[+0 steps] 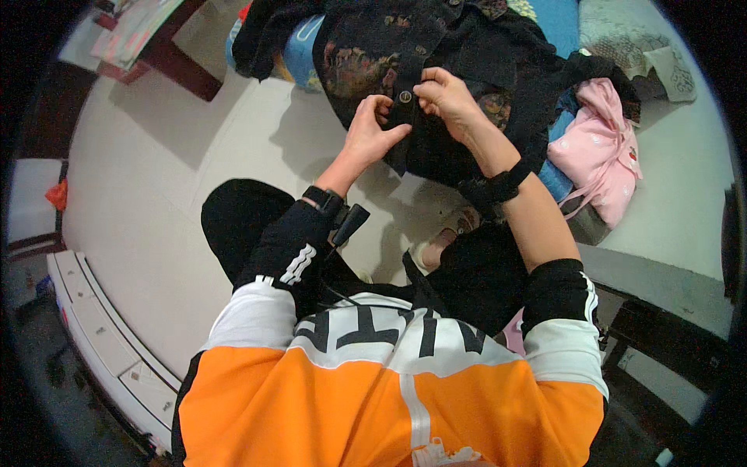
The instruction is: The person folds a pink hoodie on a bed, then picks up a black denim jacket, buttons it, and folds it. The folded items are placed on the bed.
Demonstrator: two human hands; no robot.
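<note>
A black garment with buttons and floral patches point(467, 64) lies spread over bedding in front of me. Its front edge, with a round button point(405, 97), runs between my hands. My right hand point(446, 99) pinches the cloth just right of that button, thumb and fingertips together. On the button's other side is my left hand point(373, 125), its thumb apart from its curled fingers, whose tips are at the cloth; whether they grip it I cannot tell.
A pink cloth bundle with ties point(601, 152) rests at the right beside the garment. Blue patterned bedding point(306, 52) shows beneath it. At the upper left stands a dark red table point(192, 70). A white drawer unit point(102, 330) is at the lower left, a dark chair point(665, 344) at the lower right.
</note>
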